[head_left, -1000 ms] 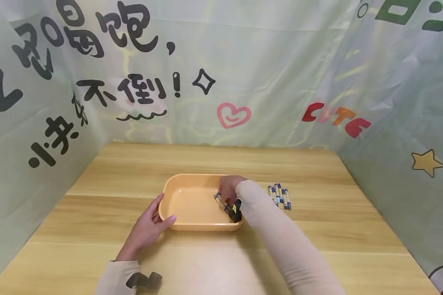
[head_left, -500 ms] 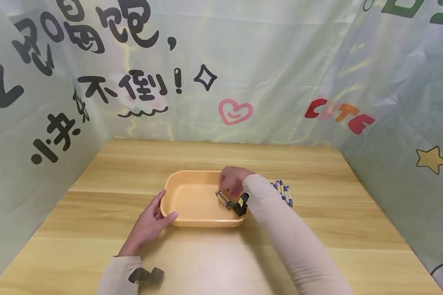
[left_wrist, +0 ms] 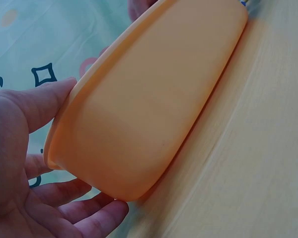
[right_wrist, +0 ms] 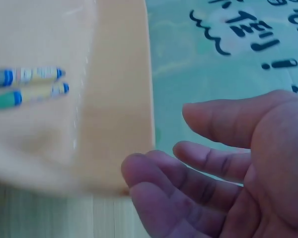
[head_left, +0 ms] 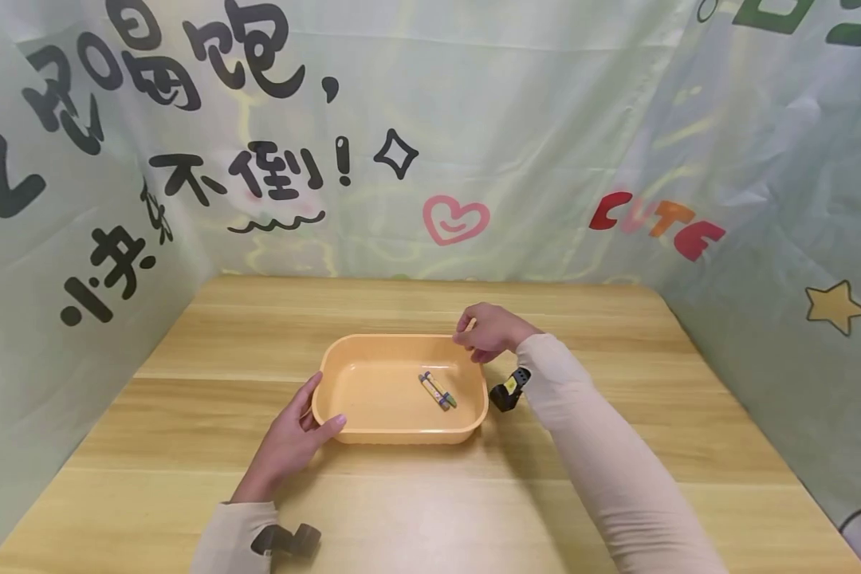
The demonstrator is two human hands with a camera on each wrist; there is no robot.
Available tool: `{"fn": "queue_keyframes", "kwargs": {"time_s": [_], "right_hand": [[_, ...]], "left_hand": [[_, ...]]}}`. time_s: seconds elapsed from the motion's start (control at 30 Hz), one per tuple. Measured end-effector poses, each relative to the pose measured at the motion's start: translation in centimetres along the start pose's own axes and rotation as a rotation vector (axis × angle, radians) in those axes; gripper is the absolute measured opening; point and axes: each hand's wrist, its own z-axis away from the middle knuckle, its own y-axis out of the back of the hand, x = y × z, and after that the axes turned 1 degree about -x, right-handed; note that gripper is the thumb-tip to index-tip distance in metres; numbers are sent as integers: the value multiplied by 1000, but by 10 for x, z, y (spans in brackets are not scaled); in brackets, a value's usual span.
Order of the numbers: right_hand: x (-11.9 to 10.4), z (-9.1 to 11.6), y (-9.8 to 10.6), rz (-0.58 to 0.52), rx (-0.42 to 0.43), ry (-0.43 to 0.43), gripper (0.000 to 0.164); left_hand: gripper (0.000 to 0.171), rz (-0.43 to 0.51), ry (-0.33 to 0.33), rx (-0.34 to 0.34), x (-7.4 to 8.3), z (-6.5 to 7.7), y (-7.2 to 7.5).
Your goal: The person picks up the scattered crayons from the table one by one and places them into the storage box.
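Observation:
An orange plastic tray (head_left: 402, 436) sits on the wooden table, with two crayons lying side by side in its right half. In the right wrist view one crayon (right_wrist: 37, 75) has a grey end and the other crayon (right_wrist: 42, 91) a green end. My left hand (head_left: 290, 438) grips the tray's left end, thumb on the rim and fingers against the outer wall, as the left wrist view shows. My right hand (head_left: 498, 328) is at the tray's far right corner, fingers loosely bent, thumb apart, nothing held.
Wood-grain table (head_left: 416, 510) surrounds the tray. A printed fabric backdrop (head_left: 373, 255) encloses the back and sides. Black camera mounts sit on both wrists, the right one (head_left: 509, 389) close beside the tray's right wall.
My right hand has risen out of the tray and moved right to its far corner, uncovering the two crayons. It now covers the crayons on the table. My left hand stays on the tray.

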Motion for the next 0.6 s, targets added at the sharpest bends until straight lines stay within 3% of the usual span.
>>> {"fn": "queue_keyframes", "kwargs": {"time_s": [0.33, 0.6], "right_hand": [[35, 15, 28, -35, 40, -45, 27], [65, 24, 43, 34, 69, -96, 26]], "left_hand": [[90, 6, 4, 1, 2, 0, 1], [90, 2, 12, -9, 3, 2, 1]]}}
